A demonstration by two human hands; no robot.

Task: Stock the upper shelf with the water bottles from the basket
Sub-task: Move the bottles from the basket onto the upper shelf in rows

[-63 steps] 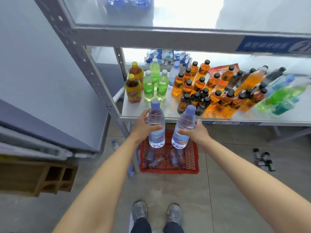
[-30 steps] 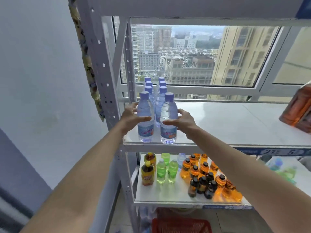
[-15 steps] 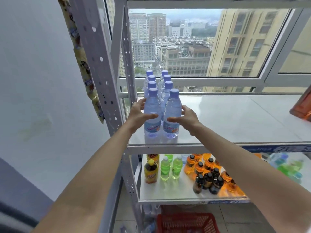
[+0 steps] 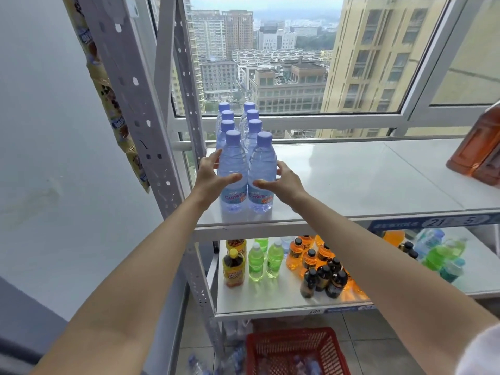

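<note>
At the far left of the frame a grey wall runs up beside a perforated metal upright (image 4: 140,125), with a strip of snack packets (image 4: 113,104) hanging down it. Just right of the upright, at mid-frame, the upper shelf (image 4: 351,180) carries two rows of water bottles (image 4: 238,123) with lilac caps, running back toward the window. The left hand (image 4: 209,175) is wrapped around the left front bottle (image 4: 233,171), thumb across its front and fingers behind its left side, loosely grasping it; the bottle stands upright on the shelf. Beside it, touching, stands the right front bottle (image 4: 262,173), with the right hand (image 4: 282,182) cupped round it, thumb at the front and fingertips at its right side; whether this grip is firm I cannot tell. Below, in the lower middle, the lower shelf (image 4: 270,301) holds yellow-capped tea, green and orange drinks (image 4: 297,255). At the bottom centre sits the red basket (image 4: 295,350) on the floor, with more water bottles dimly visible inside. At the right edge of the upper shelf stands a large orange bottle (image 4: 476,147).
</note>
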